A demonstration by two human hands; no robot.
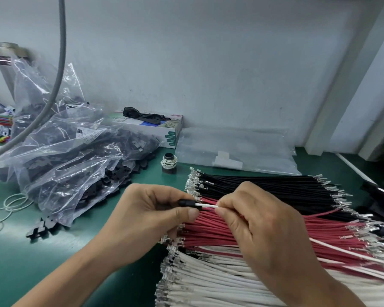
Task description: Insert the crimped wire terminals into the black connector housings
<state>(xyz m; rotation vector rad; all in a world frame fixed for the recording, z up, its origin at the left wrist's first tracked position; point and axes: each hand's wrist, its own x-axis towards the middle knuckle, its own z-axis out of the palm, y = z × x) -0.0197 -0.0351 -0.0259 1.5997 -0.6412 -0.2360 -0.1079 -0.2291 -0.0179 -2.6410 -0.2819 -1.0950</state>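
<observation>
Your left hand [155, 209] grips one black connector housing [186, 203], and your right hand [253, 216] pinches a white wire [208, 206] whose end sits at the housing's mouth (whether it has seated, you cannot tell). Under your right hand lie rows of black wires [264, 185], red wires [208, 231] and white wires [208, 275], unloaded. Beyond your left hand, bags of housings [75, 165] wait; most work remains.

Only 1 view served — a wide-angle camera on the person's head, looking forward and down across the green bench [80, 251] toward the pale wall [208, 63]. It sat close over the left hand [151, 214] and right hand [262, 220] — forearms entered from the bottom edge, and straight lines bowed near the frame's borders.
</observation>
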